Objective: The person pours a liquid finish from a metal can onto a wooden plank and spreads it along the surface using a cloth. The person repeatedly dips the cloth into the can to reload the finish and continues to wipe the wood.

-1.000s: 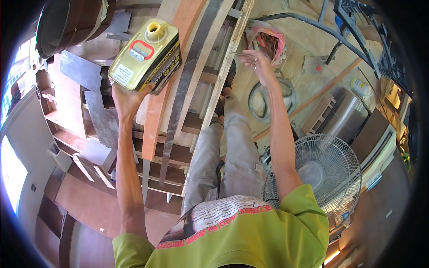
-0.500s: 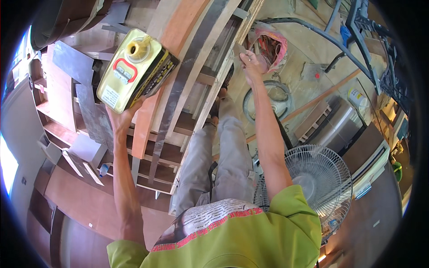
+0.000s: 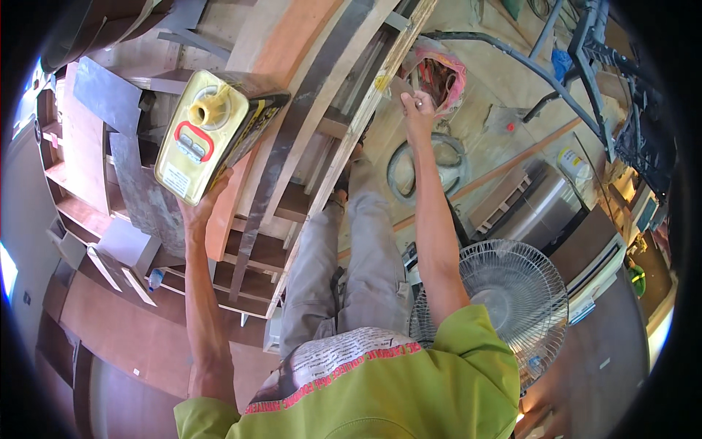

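The left hand [image 3: 203, 207] is left of the middle of the frame, at the end of a bare arm that comes up from the bottom. Its fingers are curled around the lower edge of a yellow can [image 3: 212, 139] and grip it. The can is a boxy tin with a yellow spout and a red handle on its top face, and a dark side with a label. It is tilted and sits in the upper left of the frame, above the hand.

The right hand [image 3: 414, 110] is in the upper middle of the frame. Its fingers are pressed together around something small and thin. I cannot tell what that thing is. The hand is just beside the top end of a long pale wooden strip [image 3: 344, 161] that runs slanting down toward the lower left.

Left of the strip lie long boards [image 3: 292, 95], some orange and some dark grey, on a wooden frame. Just right of the right hand is a pink bag [image 3: 447, 73] with an open mouth. Below the hand a grey ring of hose [image 3: 428, 164] lies on the floor. A white fan [image 3: 504, 300] stands at the lower right. The person wears grey trousers and a green shirt [image 3: 380, 388].
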`<control>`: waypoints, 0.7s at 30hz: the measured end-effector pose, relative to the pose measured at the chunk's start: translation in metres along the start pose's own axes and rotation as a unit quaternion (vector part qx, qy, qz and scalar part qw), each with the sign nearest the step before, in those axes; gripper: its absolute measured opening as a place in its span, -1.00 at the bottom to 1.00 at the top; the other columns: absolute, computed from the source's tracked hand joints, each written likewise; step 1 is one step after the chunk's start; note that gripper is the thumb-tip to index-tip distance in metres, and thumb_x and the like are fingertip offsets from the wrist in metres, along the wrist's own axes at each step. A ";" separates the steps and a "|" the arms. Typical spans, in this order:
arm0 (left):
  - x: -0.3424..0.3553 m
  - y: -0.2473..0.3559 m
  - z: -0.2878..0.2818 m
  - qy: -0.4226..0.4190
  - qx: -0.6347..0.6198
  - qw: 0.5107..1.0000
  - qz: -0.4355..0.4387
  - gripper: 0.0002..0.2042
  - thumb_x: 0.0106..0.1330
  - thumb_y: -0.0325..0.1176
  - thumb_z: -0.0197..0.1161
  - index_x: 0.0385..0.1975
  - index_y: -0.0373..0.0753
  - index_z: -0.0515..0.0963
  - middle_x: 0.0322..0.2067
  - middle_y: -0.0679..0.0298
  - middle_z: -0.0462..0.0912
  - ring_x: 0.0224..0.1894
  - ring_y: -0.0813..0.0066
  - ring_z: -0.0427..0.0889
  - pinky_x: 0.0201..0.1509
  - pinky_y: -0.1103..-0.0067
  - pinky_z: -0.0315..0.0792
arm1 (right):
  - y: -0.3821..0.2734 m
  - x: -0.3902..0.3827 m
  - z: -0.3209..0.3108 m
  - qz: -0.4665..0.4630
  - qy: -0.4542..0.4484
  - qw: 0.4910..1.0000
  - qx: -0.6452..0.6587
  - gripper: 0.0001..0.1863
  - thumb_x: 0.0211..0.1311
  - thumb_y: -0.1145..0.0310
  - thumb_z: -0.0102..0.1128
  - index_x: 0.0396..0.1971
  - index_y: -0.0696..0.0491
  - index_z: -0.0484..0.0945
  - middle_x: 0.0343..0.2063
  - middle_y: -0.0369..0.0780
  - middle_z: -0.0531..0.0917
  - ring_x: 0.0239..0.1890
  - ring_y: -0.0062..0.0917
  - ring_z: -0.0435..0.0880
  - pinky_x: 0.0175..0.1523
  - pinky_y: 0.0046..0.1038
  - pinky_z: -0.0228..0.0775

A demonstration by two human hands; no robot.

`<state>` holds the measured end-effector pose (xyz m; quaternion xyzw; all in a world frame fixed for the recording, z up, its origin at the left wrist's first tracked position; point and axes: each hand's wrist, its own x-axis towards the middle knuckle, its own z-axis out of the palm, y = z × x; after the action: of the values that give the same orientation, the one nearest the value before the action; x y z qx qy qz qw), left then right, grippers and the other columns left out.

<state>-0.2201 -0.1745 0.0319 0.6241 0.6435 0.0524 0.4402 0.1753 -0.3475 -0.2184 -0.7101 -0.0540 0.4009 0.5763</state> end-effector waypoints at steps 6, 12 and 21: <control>-0.008 -0.015 0.005 -0.017 -0.024 0.999 -0.043 -0.61 -0.01 -0.49 0.55 -0.14 -0.28 0.61 -0.25 0.32 0.71 -0.22 0.54 0.65 -0.08 0.55 0.54 | -0.017 -0.006 0.022 -0.046 -0.004 0.994 -0.098 -0.71 0.24 0.34 0.34 -0.15 0.11 0.48 -0.48 -0.39 0.52 -0.44 -0.77 0.42 -0.38 -0.63 0.24; -0.011 -0.064 0.017 0.006 -0.074 0.997 0.020 -0.64 0.04 -0.45 0.54 -0.15 -0.29 0.62 -0.23 0.31 0.68 -0.23 0.54 0.62 -0.10 0.56 0.51 | -0.016 -0.001 0.003 -0.049 0.020 0.991 -0.123 -0.69 0.23 0.33 0.34 -0.13 0.14 0.48 -0.43 -0.35 0.54 -0.42 -0.73 0.45 -0.34 -0.62 0.31; -0.015 -0.093 0.023 -0.001 -0.060 0.993 0.098 -0.49 0.00 -0.51 0.55 -0.02 -0.28 0.51 -0.13 0.28 0.62 -0.14 0.50 0.60 -0.06 0.54 0.52 | -0.037 0.012 0.011 -0.021 0.035 0.995 -0.085 -0.69 0.22 0.33 0.34 -0.16 0.18 0.49 -0.46 -0.35 0.56 -0.46 -0.75 0.46 -0.35 -0.63 0.31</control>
<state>-0.2787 -0.2186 -0.0319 0.6564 0.5747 0.1336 0.4701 0.1905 -0.3201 -0.1929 -0.7691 -0.0830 0.3573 0.5235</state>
